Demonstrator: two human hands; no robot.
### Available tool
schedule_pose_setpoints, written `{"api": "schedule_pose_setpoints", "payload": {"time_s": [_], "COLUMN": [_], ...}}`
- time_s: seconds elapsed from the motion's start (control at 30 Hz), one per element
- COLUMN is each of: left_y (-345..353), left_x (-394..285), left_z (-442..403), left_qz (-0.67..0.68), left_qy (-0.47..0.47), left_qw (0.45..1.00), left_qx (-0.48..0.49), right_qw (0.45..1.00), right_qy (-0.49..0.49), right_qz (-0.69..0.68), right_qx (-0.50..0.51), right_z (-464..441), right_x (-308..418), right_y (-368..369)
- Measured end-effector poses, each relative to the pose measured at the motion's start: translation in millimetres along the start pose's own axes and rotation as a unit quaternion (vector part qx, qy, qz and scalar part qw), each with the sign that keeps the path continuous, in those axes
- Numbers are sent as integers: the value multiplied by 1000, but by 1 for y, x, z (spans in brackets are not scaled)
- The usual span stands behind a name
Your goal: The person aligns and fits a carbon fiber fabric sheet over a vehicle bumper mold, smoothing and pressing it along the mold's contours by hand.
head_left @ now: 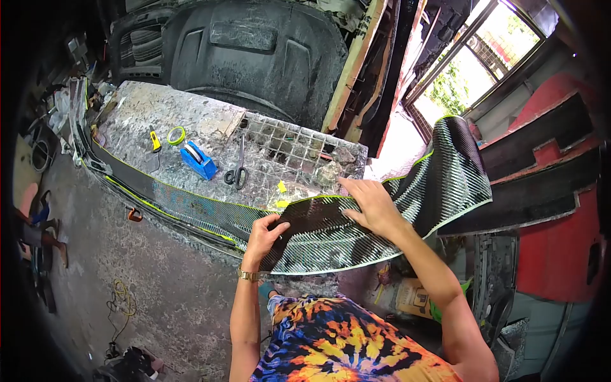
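Observation:
A sheet of woven carbon fibre cloth (337,245), edged with yellow-green tape, stretches across the front of the workbench. Its right end curls upward. My left hand (259,237) pinches the cloth near its left end, thumb and fingers together. My right hand (375,207) lies over the cloth's upper edge with the fingers extended and the thumb apart. To the left runs a long, curved dark strip (184,197) along the bench edge. Beyond my left hand are black scissors (236,177), a blue tape dispenser (198,160) and small yellow tape pieces (282,186).
A yellow utility knife (154,141) and a roll of yellow-green tape (176,135) lie farther back on the workbench (153,105). A metal grid (280,137) is set into it. Behind stands a dark car hood (254,63). An orange clamp (134,214) sits at the front edge.

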State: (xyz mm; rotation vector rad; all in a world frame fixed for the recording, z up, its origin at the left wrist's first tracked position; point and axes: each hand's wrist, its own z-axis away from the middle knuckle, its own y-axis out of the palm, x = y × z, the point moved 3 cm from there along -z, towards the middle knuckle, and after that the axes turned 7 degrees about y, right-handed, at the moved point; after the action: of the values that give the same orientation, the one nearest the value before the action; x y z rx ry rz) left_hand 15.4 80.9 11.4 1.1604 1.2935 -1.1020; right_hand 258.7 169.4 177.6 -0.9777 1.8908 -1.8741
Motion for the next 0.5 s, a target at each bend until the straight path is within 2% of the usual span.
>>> {"api": "schedule_pose_setpoints", "payload": {"time_s": [0.03,0.1,0.13,0.2,0.33,0.43,0.47,0.5], "left_y": [-1,-3,-4,-3,-5,-5,-5,-7], "left_x": [-14,-6,-7,-10,-6,5,-4,-16], "left_z": [2,1,0,1,1,0,2,5], "left_qz": [15,9,1,10,42,22,-28,-78], "left_qy": [4,14,24,18,-15,-22,48,119], "left_qw": [1000,1000,1000,1000,999,999,997,985], "left_qx": [10,10,9,9,1,7,-46,-97], "right_qw": [1000,995,995,944,921,939,984,991], "right_qy": [0,-13,-15,58,26,40,-21,-80], "right_qz": [1,-7,-5,4,-84,-57,-81,-99], "right_qx": [0,95,94,325,380,336,155,-34], "right_z": [-11,-34,-47,-65,-80,-64,-57,-45], "right_x": [-1,-4,-1,1,-16,-12,-5,3], "right_y": [1,12,13,29,64,56,43,26]}}
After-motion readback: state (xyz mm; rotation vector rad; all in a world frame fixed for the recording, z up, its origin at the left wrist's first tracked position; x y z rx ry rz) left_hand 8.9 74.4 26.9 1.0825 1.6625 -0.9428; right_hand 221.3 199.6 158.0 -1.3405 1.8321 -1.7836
